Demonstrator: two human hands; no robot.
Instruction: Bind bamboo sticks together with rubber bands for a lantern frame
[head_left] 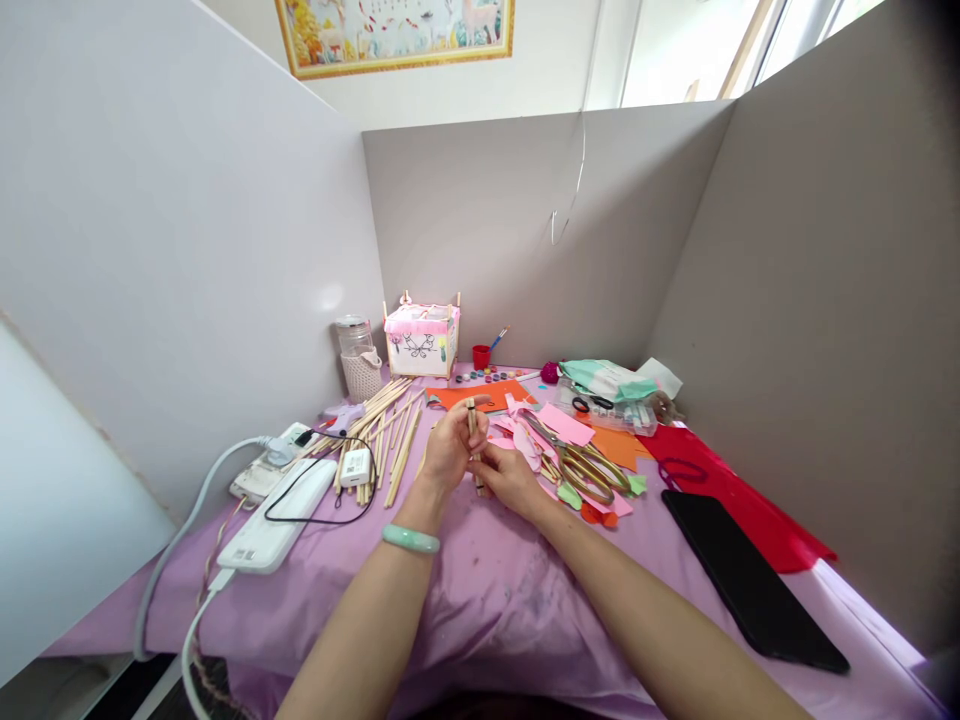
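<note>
Over the middle of the purple cloth, my left hand (448,448) is closed around a short bundle of wooden sticks (472,422) with dark bands near its ends. My right hand (511,478) pinches the lower part of the same bundle, its fingertips close under the left hand's. Beside my right hand lie gold-handled scissors (589,468) on pink paper scraps (564,424). To the left of my hands, many loose wooden sticks (405,455) are spread on the cloth.
At left are a white power bank (279,515), a charger (355,467) and cables. A decorated paper box (422,340) and a jar (358,358) stand behind. A black tablet (754,580) and red cloth (739,500) lie right. Grey panels (525,230) enclose the table.
</note>
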